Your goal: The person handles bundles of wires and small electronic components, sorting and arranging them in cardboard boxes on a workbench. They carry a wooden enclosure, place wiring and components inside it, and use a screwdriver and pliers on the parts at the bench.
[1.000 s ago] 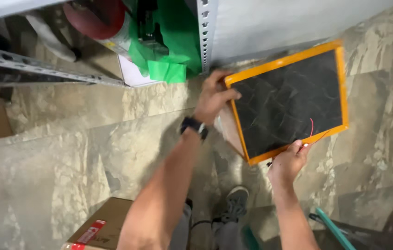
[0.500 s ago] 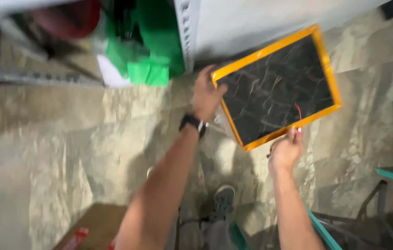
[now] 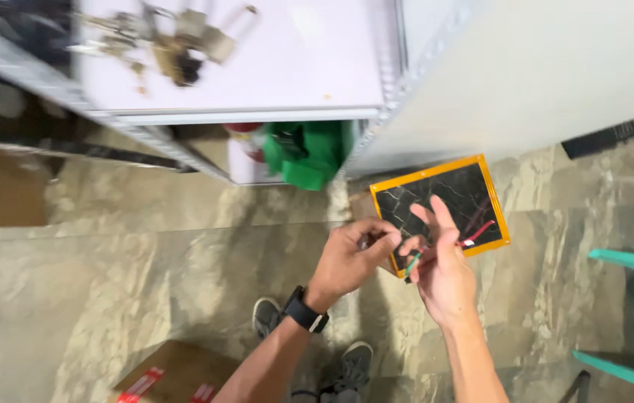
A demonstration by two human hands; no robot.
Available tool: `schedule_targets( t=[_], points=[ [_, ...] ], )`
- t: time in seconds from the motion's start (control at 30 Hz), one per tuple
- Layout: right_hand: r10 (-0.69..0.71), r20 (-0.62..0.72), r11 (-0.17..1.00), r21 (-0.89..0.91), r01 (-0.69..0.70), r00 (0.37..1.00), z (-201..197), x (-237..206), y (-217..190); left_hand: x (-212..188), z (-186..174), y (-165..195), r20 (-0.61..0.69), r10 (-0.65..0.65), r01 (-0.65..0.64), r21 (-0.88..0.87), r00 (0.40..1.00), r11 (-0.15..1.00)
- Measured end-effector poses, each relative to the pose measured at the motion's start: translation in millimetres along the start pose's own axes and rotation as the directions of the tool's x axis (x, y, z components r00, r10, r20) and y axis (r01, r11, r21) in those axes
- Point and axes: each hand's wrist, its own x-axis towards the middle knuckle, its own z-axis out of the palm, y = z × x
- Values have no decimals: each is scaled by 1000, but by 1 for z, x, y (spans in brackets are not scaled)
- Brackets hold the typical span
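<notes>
R hand (image 3: 445,276) at centre-right of frame: fingers (image 3: 436,218) spread loose, thumb & forefinger pinching a thin green-and-red wire (image 3: 412,264); L hand (image 3: 348,257) just beside it at centre, fingers curled in, tips touching near the wire's end, can't tell if it grips anything, black watch (image 3: 306,310) on the wrist. Behind both, right of centre, an orange-framed black panel (image 3: 444,201) lies on the marble floor (image 3: 145,276) by the white cabinet (image 3: 526,67), w/ a red wire bit on it. Green bag (image 3: 306,153) at upper centre, cardboard box (image 3: 171,377) lower left, grey shoes (image 3: 268,317) at bottom.
</notes>
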Motion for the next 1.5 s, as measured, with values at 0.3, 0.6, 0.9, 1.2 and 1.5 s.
schedule_targets(
  t=[0.3,0.6,0.9,1.2,1.5],
  points=[
    [86,280,974,-225,-22,956,166,-53,-90,-95,-104,166,-40,248,-232,239,968,943],
    [220,324,895,-442,-58,920,348,-101,-160,-191,-247,249,-262,35,-78,-155,964,985],
    [255,512,862,-505,47,821,532,-150,-173,-302,-389,324,-433,41,-101,-117,901,988],
    [325,673,920,-388,-57,665,685,-182,-160,-375,-489,348,-593,107,-245,-156,798,957],
    [182,842,980,-199,-20,507,833,-160,-149,-424,-586,368,-808,-114,-279,-327,578,903]
  ],
)
